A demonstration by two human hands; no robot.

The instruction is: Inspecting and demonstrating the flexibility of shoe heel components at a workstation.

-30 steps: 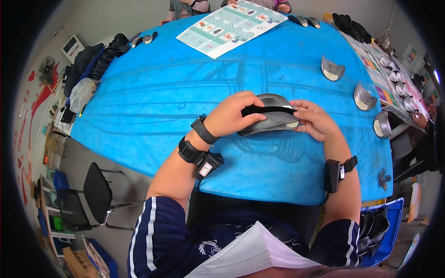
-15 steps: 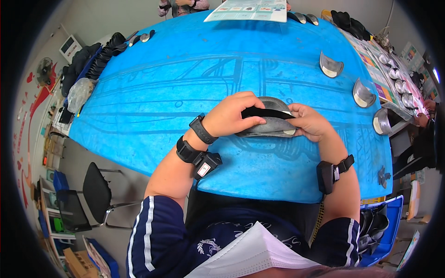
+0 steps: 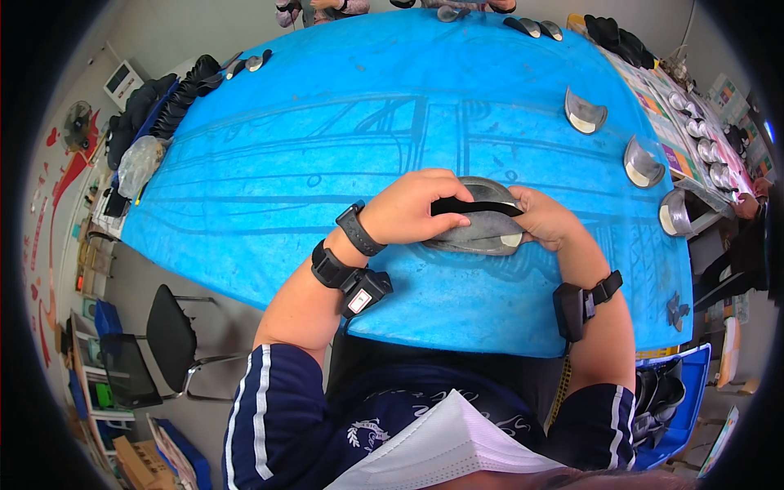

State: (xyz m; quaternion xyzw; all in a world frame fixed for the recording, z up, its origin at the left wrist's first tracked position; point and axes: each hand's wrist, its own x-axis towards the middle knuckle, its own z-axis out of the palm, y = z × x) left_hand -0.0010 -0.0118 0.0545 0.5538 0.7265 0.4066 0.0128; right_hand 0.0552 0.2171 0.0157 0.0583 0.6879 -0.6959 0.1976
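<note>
Over the near middle of the blue-covered table (image 3: 327, 163), I hold a curved, insole-like piece (image 3: 478, 234), grey outside and black within, with a pale patch at its right end. Its two long sides fold up around a dark gap. My left hand (image 3: 416, 208) grips the left end, with the thumb on the near side and the fingers over the far side. My right hand (image 3: 543, 219) is closed on the right end, its fingertips partly hidden. A black band and a small black device sit on each of my wrists.
Three similar curved grey pieces (image 3: 585, 113) stand along the table's right side. Stacked black pieces (image 3: 184, 94) and a clear plastic bag (image 3: 141, 163) lie at the left. A blue crate (image 3: 690, 408) stands lower right, a black chair (image 3: 170, 335) lower left. People stand beyond the far edge.
The near side of the held piece has turned up more and its gap looks narrower. My hands moved only slightly. The printed sheet at the far edge has gone from view, uncovering a grey piece there.
</note>
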